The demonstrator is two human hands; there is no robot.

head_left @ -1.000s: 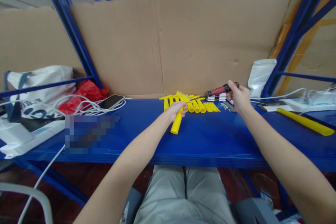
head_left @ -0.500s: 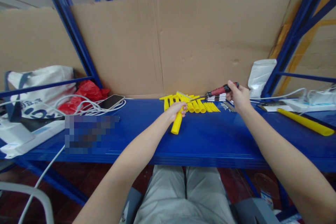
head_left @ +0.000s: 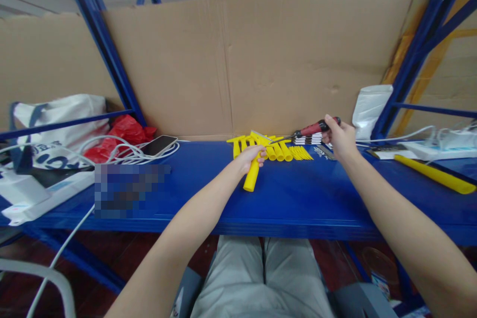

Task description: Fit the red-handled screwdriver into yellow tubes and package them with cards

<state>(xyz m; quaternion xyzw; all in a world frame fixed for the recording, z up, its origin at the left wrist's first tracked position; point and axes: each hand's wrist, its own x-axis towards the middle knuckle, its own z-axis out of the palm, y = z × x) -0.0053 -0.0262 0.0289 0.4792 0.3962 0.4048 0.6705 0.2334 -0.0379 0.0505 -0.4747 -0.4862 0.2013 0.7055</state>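
1. Two bare hands of ours reach over the blue tabletop (head_left: pixel 298 198), well apart from each other.
2. Our left hand (head_left: pixel 250 159) is clamped around a yellow tool (head_left: pixel 252 180), fingers wrapped over its tubular handle. We see the round end of that handle pointing back toward us and downward, while the head of the tool lies on the far side of our fist.
3. Our right hand (head_left: pixel 340 138) is closed on the red and black handle of a screwdriver (head_left: pixel 313 128), which slants down to our left. Its thin shaft ends at the head of the yellow tool; we cannot tell whether the tip sits in anything.
4. Just beyond our left fist we have a row of similar yellow tools (head_left: pixel 278 153), their round ends facing us.
5. Right of that row lie a fanned line of thin yellow pieces (head_left: pixel 301 153), a black and white stack (head_left: pixel 306 139) behind them, and some small metallic parts (head_left: pixel 321 151) near our right hand.
6. Farther right we find a white pouch (head_left: pixel 371 110) leaning by the rack post, a white power strip (head_left: pixel 441 149) and a long yellow object (head_left: pixel 434 174).
7. Off to our left are a phone (head_left: pixel 161 145), a red plastic bag (head_left: pixel 130 131) and a white cloth bag (head_left: pixel 70 117).
8. Behind everything on our table stands a cardboard sheet (head_left: pixel 298 59).
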